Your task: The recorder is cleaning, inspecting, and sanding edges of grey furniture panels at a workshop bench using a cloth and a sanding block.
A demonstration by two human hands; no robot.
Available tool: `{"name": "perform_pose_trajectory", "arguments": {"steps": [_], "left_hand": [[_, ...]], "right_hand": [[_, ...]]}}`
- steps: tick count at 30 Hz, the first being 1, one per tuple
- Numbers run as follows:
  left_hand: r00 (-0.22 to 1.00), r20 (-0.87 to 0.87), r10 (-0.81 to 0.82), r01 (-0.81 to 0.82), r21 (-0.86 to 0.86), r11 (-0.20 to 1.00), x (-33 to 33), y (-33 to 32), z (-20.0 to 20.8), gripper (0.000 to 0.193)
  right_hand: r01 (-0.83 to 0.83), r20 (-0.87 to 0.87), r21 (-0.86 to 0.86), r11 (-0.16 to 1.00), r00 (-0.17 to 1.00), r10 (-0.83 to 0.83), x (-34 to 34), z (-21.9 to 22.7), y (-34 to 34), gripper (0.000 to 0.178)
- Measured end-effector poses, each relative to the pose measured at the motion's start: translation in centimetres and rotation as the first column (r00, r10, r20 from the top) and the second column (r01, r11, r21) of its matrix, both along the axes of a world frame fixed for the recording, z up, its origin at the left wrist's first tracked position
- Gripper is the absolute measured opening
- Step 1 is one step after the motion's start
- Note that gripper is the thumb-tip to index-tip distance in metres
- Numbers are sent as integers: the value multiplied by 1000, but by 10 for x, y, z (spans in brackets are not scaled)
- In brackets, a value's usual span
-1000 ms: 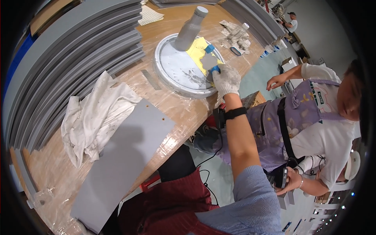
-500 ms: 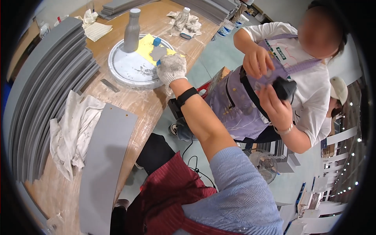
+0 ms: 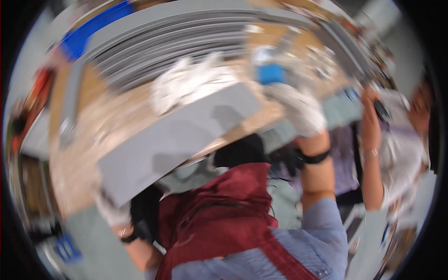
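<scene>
My right hand (image 3: 301, 105), in a white knit glove, holds a small blue block (image 3: 270, 73) beyond the far right end of a flat grey panel (image 3: 182, 140). The panel lies slantwise along the table's front edge, with shadows across it. At its near left end is my left hand (image 3: 112, 207), also gloved. That hand touches or lies against the panel's end; its fingers are blurred and partly hidden. A crumpled white cloth (image 3: 186, 84) lies just behind the panel.
A stack of grey panels (image 3: 172, 42) stands at the back of the wooden table (image 3: 74, 172). More grey strips (image 3: 340, 46) lie at the far right. A blue bin (image 3: 100, 28) is at the back left. Another person (image 3: 392, 135) stands close on my right.
The view has swung left and is blurred. My right hand has come away from the round white lid with the blue block. My left hand has come into view at the panel's end.
</scene>
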State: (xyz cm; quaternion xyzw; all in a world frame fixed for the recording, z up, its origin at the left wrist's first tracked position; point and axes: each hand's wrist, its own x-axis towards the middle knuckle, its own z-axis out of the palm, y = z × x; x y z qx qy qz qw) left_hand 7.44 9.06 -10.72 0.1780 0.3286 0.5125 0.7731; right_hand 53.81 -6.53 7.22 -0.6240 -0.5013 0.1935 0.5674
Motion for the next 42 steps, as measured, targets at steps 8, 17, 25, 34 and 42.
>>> {"name": "perform_pose_trajectory", "arguments": {"steps": [8,17,25,34,42], "left_hand": [[966,197,-165,149,97,984,36,-45,56,93],[886,387,-256,165,254,953,30,-64,65,86],[882,366,-297,223,232,947,30,-69,62,88],[872,360,-333,274,205,940,27,-58,42,92],[864,375,-336,276,206,939,26,-45,37,91]], "right_hand": [[-478,134,62,876,874,467,-165,0,34,33],[-643,471,-257,721,569,675,-252,-15,55,41],[-554,628,-308,773,492,603,-271,-13,100,39],[-631,738,-298,717,325,592,-271,-20,108,42],[-689,625,-365,626,316,713,-264,-5,75,42]]}}
